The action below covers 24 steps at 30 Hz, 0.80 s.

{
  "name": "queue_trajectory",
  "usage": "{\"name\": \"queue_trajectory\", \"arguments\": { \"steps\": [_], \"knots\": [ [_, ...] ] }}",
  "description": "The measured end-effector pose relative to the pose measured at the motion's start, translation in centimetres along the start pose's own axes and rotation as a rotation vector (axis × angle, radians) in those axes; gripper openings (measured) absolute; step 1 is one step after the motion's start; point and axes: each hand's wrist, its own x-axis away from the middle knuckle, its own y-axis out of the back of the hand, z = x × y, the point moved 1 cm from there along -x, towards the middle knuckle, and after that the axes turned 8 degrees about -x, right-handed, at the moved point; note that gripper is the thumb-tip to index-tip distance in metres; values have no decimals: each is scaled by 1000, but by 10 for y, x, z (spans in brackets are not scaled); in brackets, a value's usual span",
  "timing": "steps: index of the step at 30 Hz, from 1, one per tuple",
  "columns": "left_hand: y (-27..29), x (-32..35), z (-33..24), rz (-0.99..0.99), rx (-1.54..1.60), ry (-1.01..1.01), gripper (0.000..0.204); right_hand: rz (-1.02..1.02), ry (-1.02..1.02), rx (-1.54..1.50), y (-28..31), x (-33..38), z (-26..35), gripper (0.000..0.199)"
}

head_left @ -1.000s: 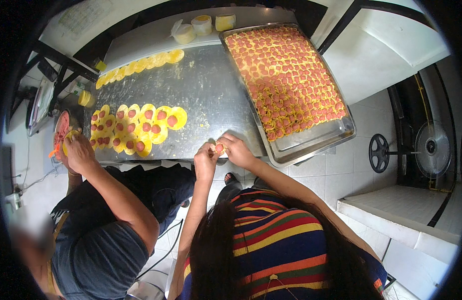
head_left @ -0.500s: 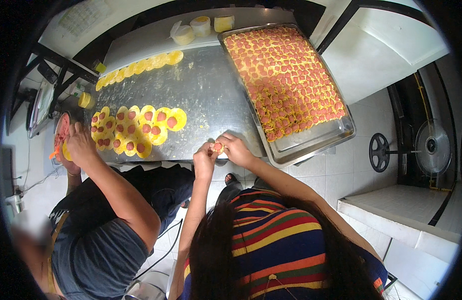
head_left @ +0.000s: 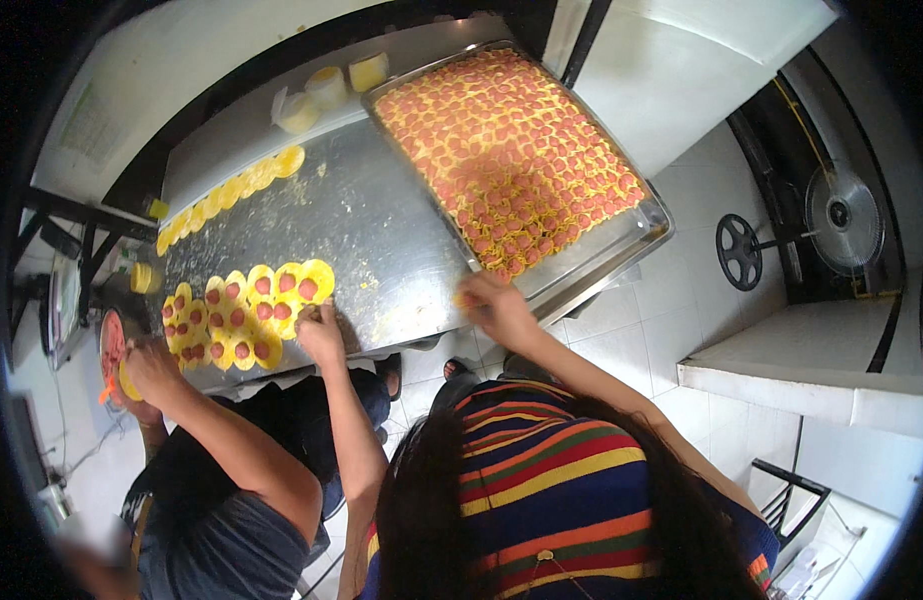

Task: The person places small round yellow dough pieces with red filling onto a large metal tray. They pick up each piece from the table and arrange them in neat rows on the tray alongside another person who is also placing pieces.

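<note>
My right hand is closed and slightly blurred, just off the near corner of the metal tray. A bit of yellow shows at its fingertips, apparently the filled dumpling, mostly hidden by the fingers. Many small open-topped dumplings with pink filling crowd the tray in rows. Over on the left, my left hand has its fingers drawn together at the edge of the round yellow wrappers, which carry balls of pink filling. Whether it grips a wrapper is hidden.
Beside me on the left, a co-worker's hand works over a bowl of pink filling. Plain overlapping wrappers line the far side of the steel table. Plastic tubs stand behind; a fan is at right.
My hands were together around a filled dumpling and have parted. The right moved toward the tray, the left toward the filled wrappers. The whole view has shifted and turned somewhat.
</note>
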Motion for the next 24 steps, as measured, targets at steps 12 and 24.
{"name": "queue_trajectory", "arguments": {
  "steps": [12,24],
  "knots": [
    [1,-11,-22,71,-288,197,31,-215,-354,376,30,31,-42,38],
    [2,38,-28,82,-160,33,22,-259,-315,286,30,27,-54,32]
  ]
}}
